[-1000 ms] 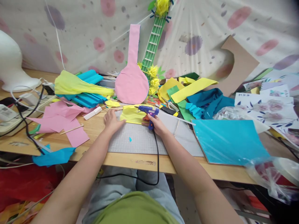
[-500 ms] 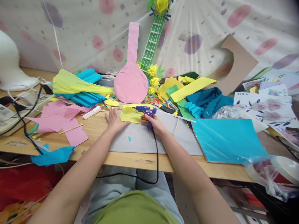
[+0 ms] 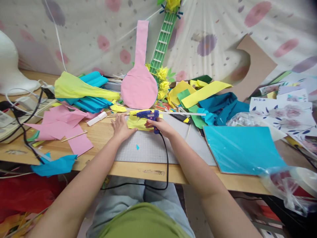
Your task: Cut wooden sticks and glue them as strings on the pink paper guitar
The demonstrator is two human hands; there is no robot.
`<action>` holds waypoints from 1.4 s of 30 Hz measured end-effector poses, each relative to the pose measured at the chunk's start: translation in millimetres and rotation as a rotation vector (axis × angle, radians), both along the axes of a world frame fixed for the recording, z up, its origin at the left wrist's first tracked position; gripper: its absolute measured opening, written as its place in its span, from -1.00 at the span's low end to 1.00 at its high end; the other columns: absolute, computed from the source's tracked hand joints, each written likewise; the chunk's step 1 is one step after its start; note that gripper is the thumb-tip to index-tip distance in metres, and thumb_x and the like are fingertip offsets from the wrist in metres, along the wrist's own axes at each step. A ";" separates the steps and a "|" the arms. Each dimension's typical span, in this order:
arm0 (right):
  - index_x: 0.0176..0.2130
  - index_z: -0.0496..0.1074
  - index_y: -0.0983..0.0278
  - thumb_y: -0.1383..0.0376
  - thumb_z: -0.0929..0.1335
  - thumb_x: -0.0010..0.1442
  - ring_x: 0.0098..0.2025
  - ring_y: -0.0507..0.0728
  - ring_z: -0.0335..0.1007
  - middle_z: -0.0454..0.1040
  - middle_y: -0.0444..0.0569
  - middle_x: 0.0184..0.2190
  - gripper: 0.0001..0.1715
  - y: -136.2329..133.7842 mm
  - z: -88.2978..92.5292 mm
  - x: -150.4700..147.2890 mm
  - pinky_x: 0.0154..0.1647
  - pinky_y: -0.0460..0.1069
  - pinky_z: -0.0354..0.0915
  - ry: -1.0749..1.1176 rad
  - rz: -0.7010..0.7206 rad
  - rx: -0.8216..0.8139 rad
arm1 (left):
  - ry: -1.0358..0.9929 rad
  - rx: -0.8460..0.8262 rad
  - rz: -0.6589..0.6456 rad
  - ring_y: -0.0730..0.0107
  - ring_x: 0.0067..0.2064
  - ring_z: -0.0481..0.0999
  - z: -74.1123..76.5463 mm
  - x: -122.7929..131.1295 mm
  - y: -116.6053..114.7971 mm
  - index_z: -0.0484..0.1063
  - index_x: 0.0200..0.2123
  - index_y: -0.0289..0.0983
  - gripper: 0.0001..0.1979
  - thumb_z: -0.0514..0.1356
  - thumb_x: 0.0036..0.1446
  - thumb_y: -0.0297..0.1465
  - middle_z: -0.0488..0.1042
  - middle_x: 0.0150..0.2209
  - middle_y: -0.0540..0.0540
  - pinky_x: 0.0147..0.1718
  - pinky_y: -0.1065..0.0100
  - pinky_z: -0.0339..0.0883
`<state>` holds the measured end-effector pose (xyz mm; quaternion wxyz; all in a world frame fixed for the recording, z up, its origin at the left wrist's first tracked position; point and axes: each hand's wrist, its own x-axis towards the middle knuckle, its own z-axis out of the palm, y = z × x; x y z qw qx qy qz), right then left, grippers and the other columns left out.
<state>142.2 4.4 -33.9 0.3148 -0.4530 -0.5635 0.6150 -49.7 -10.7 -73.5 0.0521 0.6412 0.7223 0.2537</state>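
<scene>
My right hand (image 3: 162,127) is closed round the handle of a blue hot glue gun (image 3: 148,114), its nozzle pointing left. A long white glue stick (image 3: 185,114) sticks out of the gun's back. Under the gun lies a piece of yellow crepe paper (image 3: 133,123) on the grey cutting mat (image 3: 148,148). My left hand (image 3: 121,128) rests with spread fingers at the paper's left edge, its thumb on the paper. Behind both hands stands a pink, banjo-shaped piece (image 3: 139,87).
Pink paper scraps (image 3: 59,122) and a white block (image 3: 96,119) lie to the left. A blue sheet pack (image 3: 244,150) is at the right. A green paper guitar neck (image 3: 162,43) leans at the back. The gun's black cord (image 3: 167,165) hangs over the table edge.
My right hand has moved the glue gun left along the yellow paper, and the glue stick now lies nearly level. My left hand has hardly moved.
</scene>
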 end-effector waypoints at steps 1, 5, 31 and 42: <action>-0.29 0.30 0.31 0.17 0.35 0.01 -0.31 0.05 0.40 0.45 0.02 -0.29 -0.70 2.0 4.2 -1.0 -0.46 -0.11 0.34 -0.038 0.031 -0.006 | 0.000 -0.003 0.004 -0.03 0.25 -0.19 -0.1 -0.1 0.4 -0.01 0.09 -0.33 -0.15 0.21 -0.25 -0.10 0.04 0.16 -0.34 0.13 -0.10 -0.31; -0.30 0.27 0.30 0.16 0.35 0.01 -0.50 -0.04 0.33 0.44 -0.05 -0.41 -0.69 9.9 14.6 -2.8 -0.60 -0.16 0.30 -0.179 0.107 0.038 | -0.006 -0.001 0.003 -0.02 0.25 -0.20 -1.3 -0.5 0.1 -0.04 0.11 -0.34 -0.11 0.21 -0.26 -0.09 0.02 0.17 -0.35 0.13 -0.10 -0.31; -0.37 0.36 0.33 -0.02 0.28 0.04 -0.69 -0.10 0.20 0.45 -0.05 -0.48 -0.55 20.2 40.9 -28.7 -0.73 -0.19 0.17 -0.720 0.349 0.332 | -0.006 0.011 0.022 -0.04 0.25 -0.20 -1.2 1.8 -7.1 -0.07 0.12 -0.37 -0.13 0.19 -0.21 -0.11 0.01 0.17 -0.38 0.14 -0.08 -0.29; -0.41 0.30 0.33 -0.06 0.31 -0.04 -0.68 -0.10 0.19 0.35 -0.12 -0.58 -0.52 23.7 50.3 -33.6 -0.72 -0.19 0.17 -0.780 0.401 0.341 | -0.012 0.007 0.007 -0.02 0.25 -0.20 -1.3 1.5 -7.1 -0.06 0.11 -0.37 -0.15 0.18 -0.20 -0.12 0.01 0.18 -0.35 0.14 -0.09 -0.31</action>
